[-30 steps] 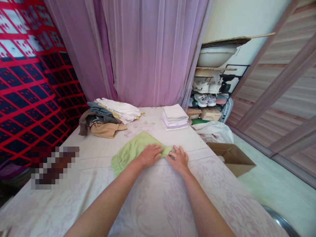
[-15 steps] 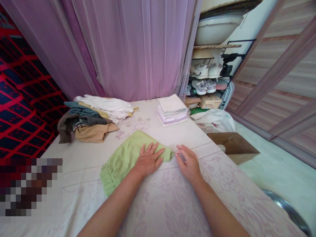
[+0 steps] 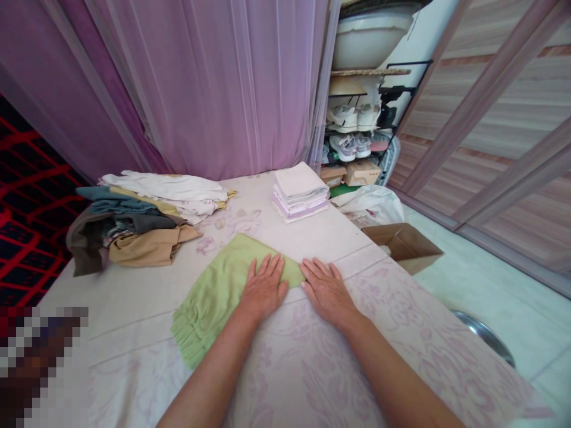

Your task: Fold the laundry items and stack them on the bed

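Observation:
Green shorts [image 3: 218, 285] with a gathered elastic waistband lie folded on the bed, the waistband toward the lower left. My left hand [image 3: 265, 286] rests flat on them with its fingers spread. At their right end, my right hand [image 3: 328, 291] lies palm down, fingers stretched out, the tips touching the edge of the cloth. Part of that edge is hidden under the fingers. Neither hand grips anything.
A loose heap of clothes [image 3: 147, 214] lies at the far left of the bed, and a neat stack of folded cloths [image 3: 300, 190] at the back. Beyond the right edge are an open cardboard box [image 3: 414, 246], a metal basin [image 3: 486, 336] and a shoe rack [image 3: 357, 95].
My right hand has moved onto the right end of the shorts, its fingers straightening from a curl. My left hand stays on the cloth. The view has shifted slightly right.

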Demonstrator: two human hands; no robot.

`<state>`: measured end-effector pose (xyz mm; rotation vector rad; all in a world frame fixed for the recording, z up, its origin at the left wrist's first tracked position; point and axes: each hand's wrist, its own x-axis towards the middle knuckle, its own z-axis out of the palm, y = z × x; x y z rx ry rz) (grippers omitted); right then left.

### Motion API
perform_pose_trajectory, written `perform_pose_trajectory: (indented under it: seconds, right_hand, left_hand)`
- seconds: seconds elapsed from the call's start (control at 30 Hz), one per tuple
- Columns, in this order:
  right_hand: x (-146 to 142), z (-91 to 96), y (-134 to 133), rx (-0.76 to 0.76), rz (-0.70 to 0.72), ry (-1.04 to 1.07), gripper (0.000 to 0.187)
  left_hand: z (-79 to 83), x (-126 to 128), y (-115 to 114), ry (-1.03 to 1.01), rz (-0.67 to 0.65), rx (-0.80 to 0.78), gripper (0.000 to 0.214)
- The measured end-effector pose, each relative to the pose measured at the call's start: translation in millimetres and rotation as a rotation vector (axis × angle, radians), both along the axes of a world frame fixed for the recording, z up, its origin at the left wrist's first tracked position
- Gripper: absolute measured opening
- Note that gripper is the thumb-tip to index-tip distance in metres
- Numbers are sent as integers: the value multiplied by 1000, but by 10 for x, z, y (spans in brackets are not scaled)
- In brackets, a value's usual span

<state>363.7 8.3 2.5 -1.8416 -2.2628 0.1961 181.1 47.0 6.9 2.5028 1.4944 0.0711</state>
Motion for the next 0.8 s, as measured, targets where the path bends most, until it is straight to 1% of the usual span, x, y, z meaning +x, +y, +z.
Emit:
perform_pose_trajectory:
  seconds: [0.2, 0.3, 0.37, 0.47, 0.53, 0.57, 0.63, 0.7, 0.8]
  right_hand:
    - [7, -2, 8, 14, -3, 6, 45]
    - [27, -9, 10, -3, 25, 5, 49]
    - [45, -12, 13, -9, 40, 8, 53]
    - [77, -16, 30, 21, 50, 18, 55]
    - [103, -11, 55, 77, 78, 17, 53]
    - [116, -5, 72, 110, 108, 13, 51]
    - [141, 14, 113, 165, 192, 1, 45]
    - [159, 32, 159, 187, 278, -7, 39]
    - [175, 38, 226, 172, 327, -10, 37]
  left_hand:
    - [1, -25, 15, -29, -3, -28, 57]
    - [-7, -86, 19, -102, -20, -9, 57]
    - [-7, -151, -18, -180, -29, 39, 54]
    - [29, -257, -175, -279, -27, 154, 37]
    - [67, -312, -325, -282, -36, 214, 24]
    - [83, -332, -399, -261, -38, 230, 21]
    - [99, -354, -515, -194, -18, 244, 20]
    - [94, -355, -577, -137, 17, 248, 22]
    - [68, -333, -591, -113, 70, 255, 23]
